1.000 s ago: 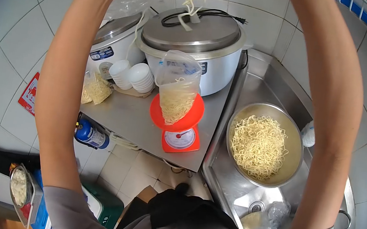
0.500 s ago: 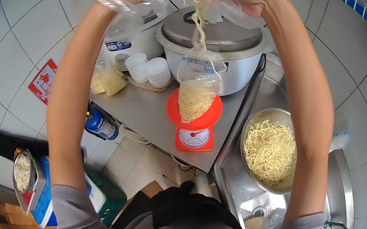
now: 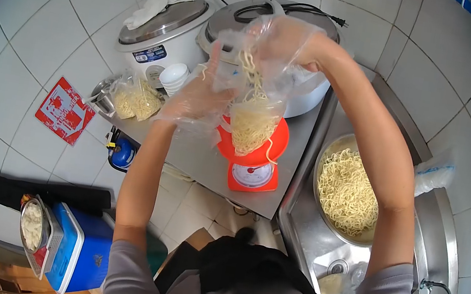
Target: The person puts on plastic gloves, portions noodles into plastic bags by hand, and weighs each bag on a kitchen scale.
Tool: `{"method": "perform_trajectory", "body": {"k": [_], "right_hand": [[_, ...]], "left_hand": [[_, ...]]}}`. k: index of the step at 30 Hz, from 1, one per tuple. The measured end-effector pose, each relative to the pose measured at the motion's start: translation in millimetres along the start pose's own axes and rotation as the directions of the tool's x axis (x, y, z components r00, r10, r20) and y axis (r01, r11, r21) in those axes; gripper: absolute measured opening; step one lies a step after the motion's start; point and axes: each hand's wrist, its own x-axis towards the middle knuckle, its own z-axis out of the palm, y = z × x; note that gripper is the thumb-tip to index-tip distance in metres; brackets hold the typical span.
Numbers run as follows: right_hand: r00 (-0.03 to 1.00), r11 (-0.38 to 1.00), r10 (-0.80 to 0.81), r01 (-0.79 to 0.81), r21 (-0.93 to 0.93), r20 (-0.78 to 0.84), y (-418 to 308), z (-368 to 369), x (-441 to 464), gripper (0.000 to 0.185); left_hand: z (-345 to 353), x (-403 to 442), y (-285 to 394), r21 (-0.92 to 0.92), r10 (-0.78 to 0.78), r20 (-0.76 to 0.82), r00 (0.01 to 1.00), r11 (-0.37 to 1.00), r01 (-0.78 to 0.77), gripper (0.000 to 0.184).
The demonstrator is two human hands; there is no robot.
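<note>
My right hand (image 3: pixel 292 44), in a loose clear plastic glove, is closed around a strand of noodles (image 3: pixel 248 66) above the scale. The strand hangs into a clear plastic bag of noodles (image 3: pixel 252 128), which rests on the red pan (image 3: pixel 278 143) of a kitchen scale (image 3: pixel 251 177). Beside the bag's mouth, at its left, my gloved left hand (image 3: pixel 201 97) has its fingers apart, one pointing up. Whether it touches the bag is hard to see through the plastic. One noodle droops over the pan's right edge.
A metal bowl of noodles (image 3: pixel 348 192) sits in the steel sink (image 3: pixel 303 219) at right. Filled noodle bags (image 3: pixel 137 99) and stacked white cups (image 3: pixel 174 77) stand left on the counter. Behind are two large cookers, one white (image 3: pixel 139 53), one with a cord (image 3: pixel 264 7) on its lid.
Both hands have come down from the top of the view toward the bag. The left hand moved to the bag's left side, and the raised noodle strand is lower.
</note>
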Motion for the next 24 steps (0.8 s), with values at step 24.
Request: {"method": "perform_trajectory", "body": {"k": [24], "right_hand": [[0.843, 0.995, 0.089, -0.098, 0.012, -0.530, 80, 108, -116, 0.028]], "left_hand": [[-7, -11, 13, 0.439, 0.323, -0.195, 0.926, 0.873, -0.212, 0.077]]}}
